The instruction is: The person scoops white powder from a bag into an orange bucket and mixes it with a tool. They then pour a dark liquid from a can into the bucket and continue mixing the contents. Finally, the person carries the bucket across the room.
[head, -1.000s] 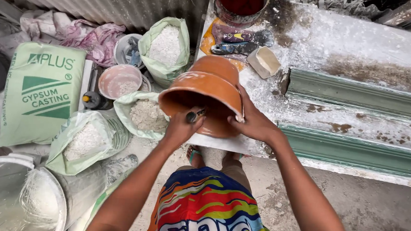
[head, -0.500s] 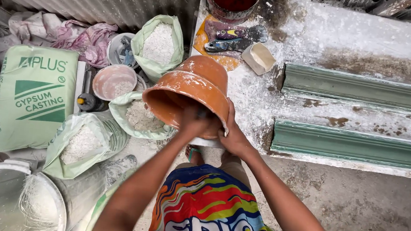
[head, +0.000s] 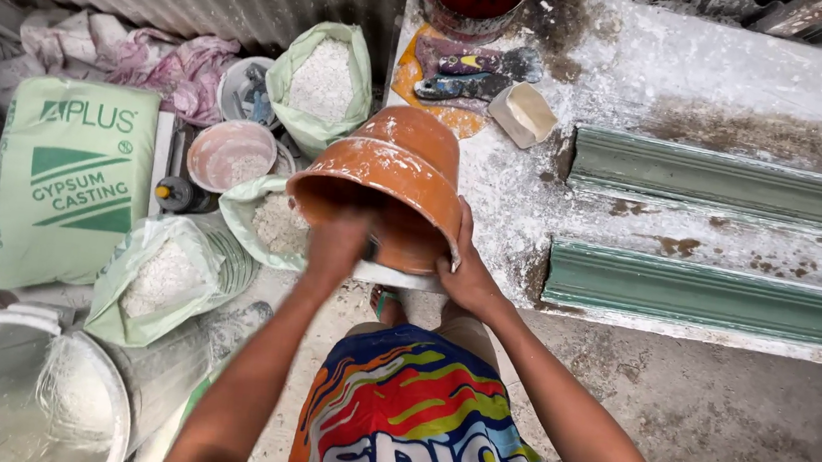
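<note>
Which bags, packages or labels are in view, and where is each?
Sealed sack: far left, flat, pale green with darker green print.
Open bag: behind the orange bowl, green, holding white powder.
Open bag: lower left, green, white powder.
Open bag: beside the bowl, green, white powder.
</note>
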